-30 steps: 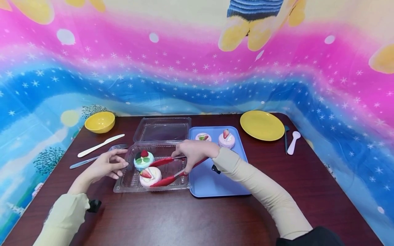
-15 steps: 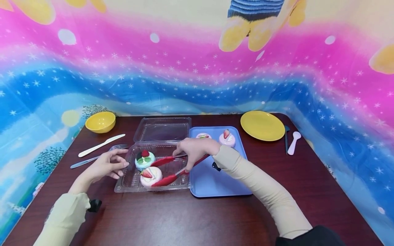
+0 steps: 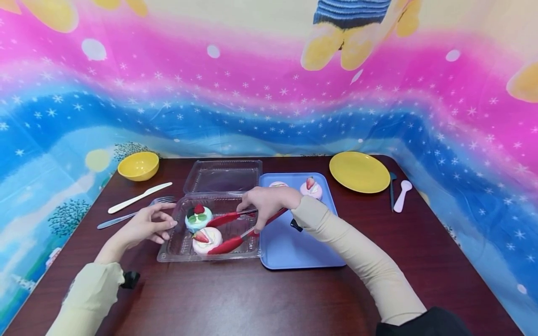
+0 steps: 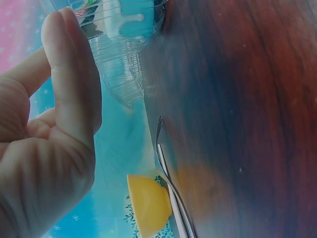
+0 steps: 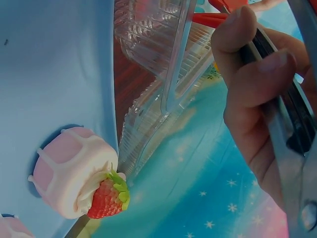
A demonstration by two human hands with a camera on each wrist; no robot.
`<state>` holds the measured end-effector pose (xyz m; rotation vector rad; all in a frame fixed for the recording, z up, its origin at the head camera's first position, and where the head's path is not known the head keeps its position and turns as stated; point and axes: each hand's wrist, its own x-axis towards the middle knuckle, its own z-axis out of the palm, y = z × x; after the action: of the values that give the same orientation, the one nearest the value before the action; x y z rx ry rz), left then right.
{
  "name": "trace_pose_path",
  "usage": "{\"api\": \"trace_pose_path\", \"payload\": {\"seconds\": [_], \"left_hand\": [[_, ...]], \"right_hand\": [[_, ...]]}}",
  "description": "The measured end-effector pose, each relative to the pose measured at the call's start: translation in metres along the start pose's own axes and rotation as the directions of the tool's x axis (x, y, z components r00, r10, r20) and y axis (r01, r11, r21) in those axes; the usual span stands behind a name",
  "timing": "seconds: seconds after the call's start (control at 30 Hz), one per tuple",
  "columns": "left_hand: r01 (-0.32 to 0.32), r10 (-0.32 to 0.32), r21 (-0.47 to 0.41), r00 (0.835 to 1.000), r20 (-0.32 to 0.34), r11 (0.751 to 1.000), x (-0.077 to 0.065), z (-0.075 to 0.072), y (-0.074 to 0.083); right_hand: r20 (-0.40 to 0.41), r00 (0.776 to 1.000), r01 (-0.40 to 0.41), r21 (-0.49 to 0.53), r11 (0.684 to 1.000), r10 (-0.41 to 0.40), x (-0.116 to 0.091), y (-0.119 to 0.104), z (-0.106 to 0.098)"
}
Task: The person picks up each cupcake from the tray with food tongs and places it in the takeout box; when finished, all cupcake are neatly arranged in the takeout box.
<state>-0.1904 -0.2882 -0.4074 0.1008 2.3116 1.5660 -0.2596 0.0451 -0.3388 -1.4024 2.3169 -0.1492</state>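
Note:
In the head view, my right hand (image 3: 271, 205) grips metal tongs with red tips (image 3: 229, 244) over the clear plastic container (image 3: 245, 249). The tips are spread: one lies at the near right side of a pink cake with a strawberry (image 3: 208, 240), the other just beyond it, near a blue cake with a raspberry (image 3: 198, 218). Both cakes sit in the container's left half. My left hand (image 3: 145, 227) is at the container's left rim, fingers loosely bent, fingertips at the edge. The right wrist view shows the tongs' metal arms (image 5: 285, 119) in the fingers.
A blue tray (image 3: 300, 249) adjoins the container, bearing a pink strawberry cake (image 3: 311, 189) and another partly hidden cake (image 3: 278, 184). Around them lie a yellow bowl (image 3: 138, 166), white knife (image 3: 140, 198), fork (image 3: 122, 219), yellow plate (image 3: 359, 171), dark utensil (image 3: 392, 191) and pink spoon (image 3: 402, 196).
My right hand has risen slightly and covers more of the cake at the tray's back left. The tongs' tips stay spread about the pink cake; my left hand keeps its place.

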Motion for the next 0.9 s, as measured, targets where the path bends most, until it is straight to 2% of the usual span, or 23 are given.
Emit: {"api": "trace_pose_path", "payload": {"seconds": [0.3, 0.67, 0.9], "left_hand": [[0.001, -0.001, 0.0, 1.0, 0.003, 1.0, 0.0, 0.0, 0.001], [-0.003, 0.003, 0.003, 1.0, 0.001, 1.0, -0.001, 0.0, 0.001], [0.0, 0.0, -0.001, 1.0, 0.003, 1.0, -0.001, 0.0, 0.0]], "right_hand": [[-0.004, 1.0, 0.005, -0.003, 1.0, -0.005, 0.001, 0.001, 0.0], [-0.016, 0.999, 0.051, 0.013, 0.999, -0.051, 0.005, 0.011, 0.004], [-0.008, 0.999, 0.036, -0.002, 0.999, -0.036, 0.004, 0.01, 0.002]]}}
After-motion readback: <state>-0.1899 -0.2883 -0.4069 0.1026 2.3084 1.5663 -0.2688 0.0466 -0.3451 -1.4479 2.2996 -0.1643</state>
